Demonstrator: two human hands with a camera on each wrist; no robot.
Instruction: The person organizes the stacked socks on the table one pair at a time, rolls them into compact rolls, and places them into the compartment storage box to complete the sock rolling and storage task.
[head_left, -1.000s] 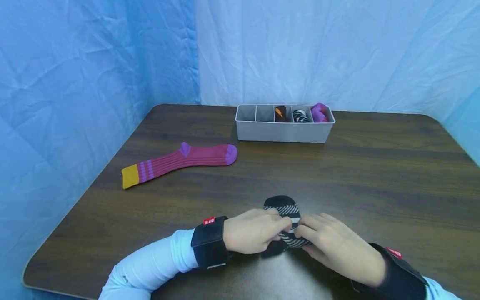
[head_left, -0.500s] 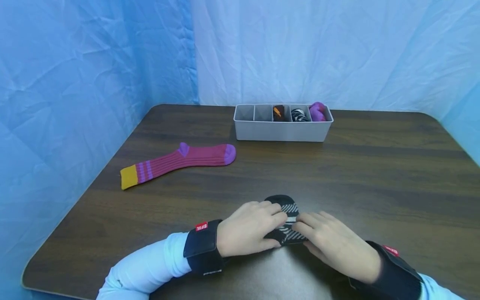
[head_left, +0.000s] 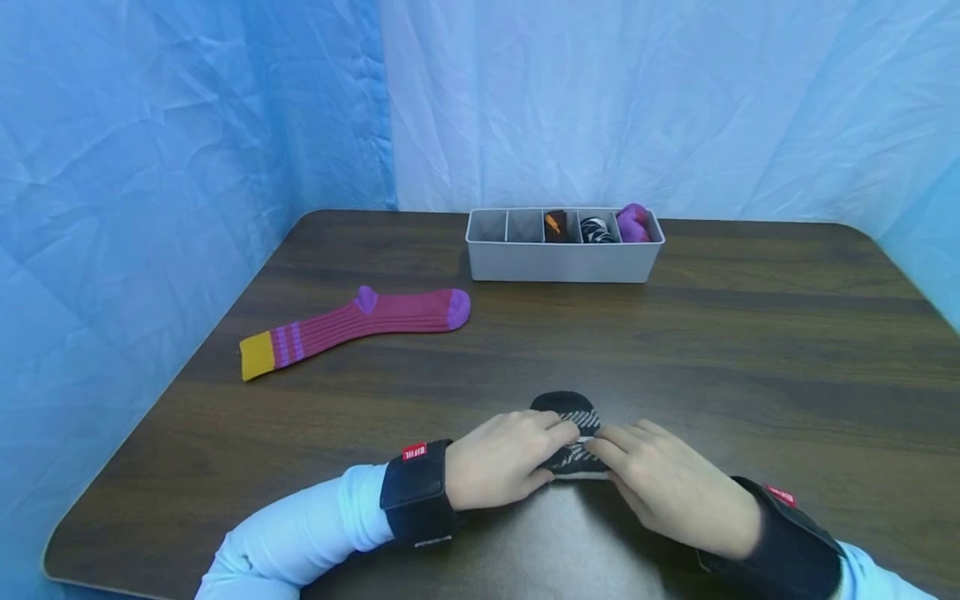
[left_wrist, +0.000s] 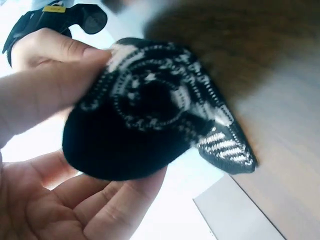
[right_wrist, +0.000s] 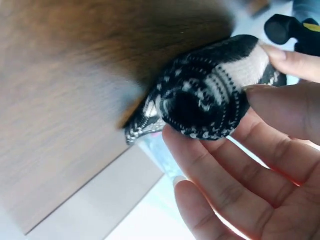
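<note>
A black sock with white zigzag stripes (head_left: 572,429) lies on the dark wooden table (head_left: 750,350) near its front edge, partly rolled up. My left hand (head_left: 504,458) grips the roll from the left and my right hand (head_left: 660,483) from the right, fingers curled over it. The left wrist view shows the rolled end of the sock (left_wrist: 150,125) pinched between thumb and fingers. In the right wrist view the spiral of the sock roll (right_wrist: 202,107) sits against my fingers (right_wrist: 225,165). The sock's black toe sticks out beyond the hands.
A magenta sock with purple toe and heel and a yellow cuff (head_left: 352,327) lies flat at the left. A grey divided box (head_left: 562,258) at the back holds rolled socks in its three right compartments. Blue cloth walls surround the table.
The roll has advanced toward the toe, so less striped sock shows beyond my fingers. Both hands shifted slightly away from me with it.
</note>
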